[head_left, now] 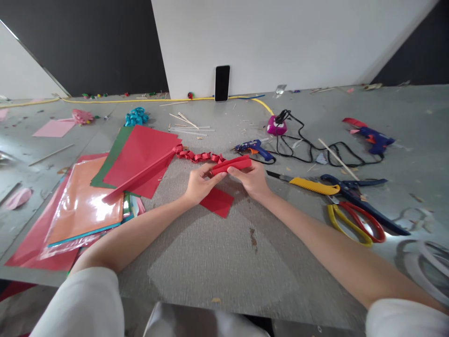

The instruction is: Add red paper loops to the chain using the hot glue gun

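Red paper (234, 164) pinched in both hands

Red paper marks the middle of the clock face, held above the table (217, 262), its left end just below 9 o'clock and its right end just above 3; whether it is rolled or folded cannot be told; left hand (201, 186) pinches the left end between thumb and fingers; right hand (254, 180) pinches the other end, thumb on the near side, its fingers mostly hidden behind; the thumb tips lie near each other, apart; a red offcut (220, 203) lies flat at 7 o'clock, beside the left hand; a red chain (196, 156) trails toward 10, and whether it touches the paper cannot be told; at 9 a red tube (140, 175) lies across a red sheet (147, 142), which overlaps a green sheet (106, 168); a blue bow (136, 116) sits further out at 10; a phone (222, 83) stands at 12; a glue gun (258, 149) lies at 2, near the right hand; a yellow-handled saw (314, 186) lies between 3 and 4; scissors (363, 222) lie at 4, well apart
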`<state>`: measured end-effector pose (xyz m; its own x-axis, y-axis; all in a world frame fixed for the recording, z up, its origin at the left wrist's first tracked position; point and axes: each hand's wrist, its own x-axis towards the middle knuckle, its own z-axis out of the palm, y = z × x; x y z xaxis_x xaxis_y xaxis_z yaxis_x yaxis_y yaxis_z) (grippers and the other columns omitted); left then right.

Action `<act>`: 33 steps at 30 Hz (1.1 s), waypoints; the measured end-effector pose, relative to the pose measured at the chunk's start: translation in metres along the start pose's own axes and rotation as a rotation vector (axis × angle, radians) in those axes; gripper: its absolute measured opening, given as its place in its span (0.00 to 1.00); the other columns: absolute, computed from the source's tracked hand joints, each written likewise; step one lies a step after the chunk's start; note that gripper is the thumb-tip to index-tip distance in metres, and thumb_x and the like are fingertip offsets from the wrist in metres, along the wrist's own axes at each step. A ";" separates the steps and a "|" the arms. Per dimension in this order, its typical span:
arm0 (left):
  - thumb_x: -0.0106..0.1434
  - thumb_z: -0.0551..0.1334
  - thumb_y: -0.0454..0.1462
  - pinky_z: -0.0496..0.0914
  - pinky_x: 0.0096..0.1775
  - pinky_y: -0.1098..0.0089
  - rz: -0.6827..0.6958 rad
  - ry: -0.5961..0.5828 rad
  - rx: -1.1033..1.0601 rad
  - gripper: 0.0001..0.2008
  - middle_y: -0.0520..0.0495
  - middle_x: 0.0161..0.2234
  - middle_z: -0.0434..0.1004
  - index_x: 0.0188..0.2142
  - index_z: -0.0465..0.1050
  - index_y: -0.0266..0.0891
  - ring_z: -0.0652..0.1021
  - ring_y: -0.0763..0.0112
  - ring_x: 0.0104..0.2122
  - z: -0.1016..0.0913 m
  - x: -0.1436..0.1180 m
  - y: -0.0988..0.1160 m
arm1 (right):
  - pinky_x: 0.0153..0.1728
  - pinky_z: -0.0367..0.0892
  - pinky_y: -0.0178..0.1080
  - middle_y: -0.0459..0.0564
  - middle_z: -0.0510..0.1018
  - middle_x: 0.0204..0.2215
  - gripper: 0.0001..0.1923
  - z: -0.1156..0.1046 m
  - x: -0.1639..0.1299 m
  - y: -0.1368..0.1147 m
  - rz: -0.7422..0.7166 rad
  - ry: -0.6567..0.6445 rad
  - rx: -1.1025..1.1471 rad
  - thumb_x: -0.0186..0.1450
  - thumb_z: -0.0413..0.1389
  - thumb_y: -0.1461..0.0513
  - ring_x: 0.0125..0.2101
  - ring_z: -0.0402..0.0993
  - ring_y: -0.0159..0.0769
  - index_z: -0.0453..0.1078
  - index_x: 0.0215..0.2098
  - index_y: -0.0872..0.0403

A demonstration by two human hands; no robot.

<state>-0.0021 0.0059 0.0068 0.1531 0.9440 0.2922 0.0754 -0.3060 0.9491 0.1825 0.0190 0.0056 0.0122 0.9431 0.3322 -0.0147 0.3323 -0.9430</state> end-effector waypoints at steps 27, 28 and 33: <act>0.65 0.68 0.51 0.71 0.39 0.69 0.023 -0.011 0.096 0.17 0.47 0.33 0.82 0.35 0.80 0.38 0.77 0.71 0.32 -0.001 0.001 0.001 | 0.36 0.77 0.43 0.50 0.86 0.31 0.22 0.001 0.000 -0.004 0.024 -0.015 -0.017 0.54 0.72 0.41 0.31 0.80 0.40 0.82 0.30 0.51; 0.65 0.68 0.51 0.71 0.39 0.69 0.022 -0.009 0.097 0.17 0.47 0.33 0.82 0.35 0.80 0.38 0.77 0.71 0.32 -0.001 0.001 0.001 | 0.36 0.77 0.43 0.50 0.86 0.30 0.23 0.001 0.000 -0.005 0.029 -0.016 -0.020 0.53 0.72 0.41 0.31 0.80 0.40 0.82 0.30 0.50; 0.65 0.68 0.49 0.70 0.37 0.69 0.012 0.011 0.096 0.15 0.47 0.32 0.83 0.34 0.81 0.38 0.77 0.71 0.31 -0.001 0.000 0.000 | 0.36 0.76 0.42 0.50 0.85 0.30 0.23 0.002 0.000 -0.004 0.045 -0.022 0.002 0.54 0.72 0.41 0.31 0.79 0.39 0.81 0.30 0.50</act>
<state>-0.0031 0.0063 0.0075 0.1438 0.9414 0.3052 0.1679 -0.3271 0.9299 0.1810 0.0179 0.0095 -0.0104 0.9571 0.2895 -0.0170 0.2893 -0.9571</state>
